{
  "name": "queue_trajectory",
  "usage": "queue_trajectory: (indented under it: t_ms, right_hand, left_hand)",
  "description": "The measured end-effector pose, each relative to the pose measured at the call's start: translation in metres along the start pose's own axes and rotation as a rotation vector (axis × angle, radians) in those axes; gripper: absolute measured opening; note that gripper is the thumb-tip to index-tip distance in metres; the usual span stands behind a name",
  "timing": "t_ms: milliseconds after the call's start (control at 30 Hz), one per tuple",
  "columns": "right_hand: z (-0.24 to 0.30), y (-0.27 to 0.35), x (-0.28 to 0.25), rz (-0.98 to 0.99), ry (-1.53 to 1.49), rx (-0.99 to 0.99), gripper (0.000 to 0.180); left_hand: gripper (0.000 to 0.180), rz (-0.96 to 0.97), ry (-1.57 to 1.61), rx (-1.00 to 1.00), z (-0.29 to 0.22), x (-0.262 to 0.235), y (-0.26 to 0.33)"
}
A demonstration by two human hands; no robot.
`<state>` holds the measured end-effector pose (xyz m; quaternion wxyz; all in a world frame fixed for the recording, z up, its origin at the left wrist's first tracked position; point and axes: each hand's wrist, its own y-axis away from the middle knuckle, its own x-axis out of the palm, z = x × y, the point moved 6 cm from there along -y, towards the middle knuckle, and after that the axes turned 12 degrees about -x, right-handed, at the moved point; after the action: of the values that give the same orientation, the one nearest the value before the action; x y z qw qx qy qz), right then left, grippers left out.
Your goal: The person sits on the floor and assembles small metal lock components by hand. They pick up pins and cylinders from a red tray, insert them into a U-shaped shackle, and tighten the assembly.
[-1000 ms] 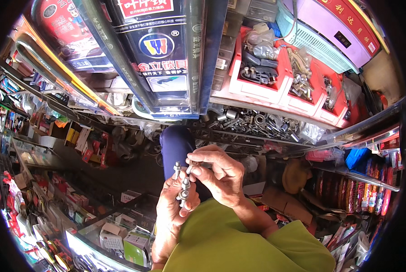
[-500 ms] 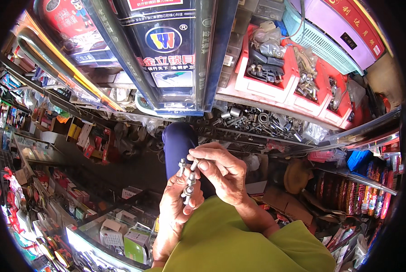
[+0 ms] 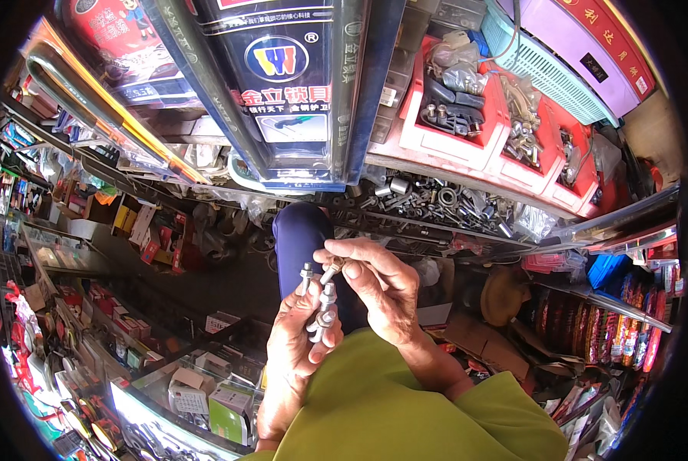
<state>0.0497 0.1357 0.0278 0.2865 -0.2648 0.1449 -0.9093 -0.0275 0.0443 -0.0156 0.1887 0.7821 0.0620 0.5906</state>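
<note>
"Both hands are at work close together, in front of one knee (image 3: pixel 301 233) in dark blue trousers. What does the left hand (image 3: pixel 288 330) have?"

"Several metal bolts (image 3: pixel 325 316), gripped in a bunch between its thumb and curled fingers. One upright bolt (image 3: pixel 306 278) sticks up above the thumb, and the rest are stacked just to the right of it. How many there are cannot be told."

"And the right hand (image 3: pixel 390 296)?"

"Its thumb and forefinger pinch a small bolt (image 3: pixel 331 270), tilted, with its lower end toward the bunch. Whether the two touch is hard to tell."

"Where does all this sit?"

"Just above the person's green shirt (image 3: pixel 421 403), held in the air. Beyond the knee, loose metal parts (image 3: pixel 445 200) lie heaped on a shelf, and above them stand red bins (image 3: pixel 445 148) with more hardware inside."

"Anything beside the bins?"

"Behind them, a pale teal basket (image 3: pixel 543 73) next to a purple box (image 3: pixel 570 38). Left of the bins, a big blue package (image 3: pixel 290 165) stands upright, well apart from the hands."
</note>
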Motion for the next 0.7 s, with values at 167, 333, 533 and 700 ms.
queue_trajectory:
  t_ms: [167, 333, 533, 700]
  right_hand:
    - [0.005, -0.002, -0.002, 0.007, 0.182, -0.157, 0.028]
    - [0.002, 0.001, -0.003, -0.039, 0.148, -0.138, 0.021]
    - [-0.005, 0.002, -0.014, -0.207, -0.067, 0.027, 0.023]
    - [0.059, -0.023, -0.058, -0.344, 0.294, -0.294, 0.022]
  left_hand:
    - [0.023, -0.097, -0.020, 0.008, -0.001, -0.001, 0.001]
    - [0.025, -0.076, -0.046, -0.010, 0.000, 0.001, 0.001]
    - [0.027, -0.056, -0.107, 0.005, 0.000, 0.006, 0.002]
    - [0.023, -0.150, -0.149, 0.099, -0.006, 0.012, 0.005]
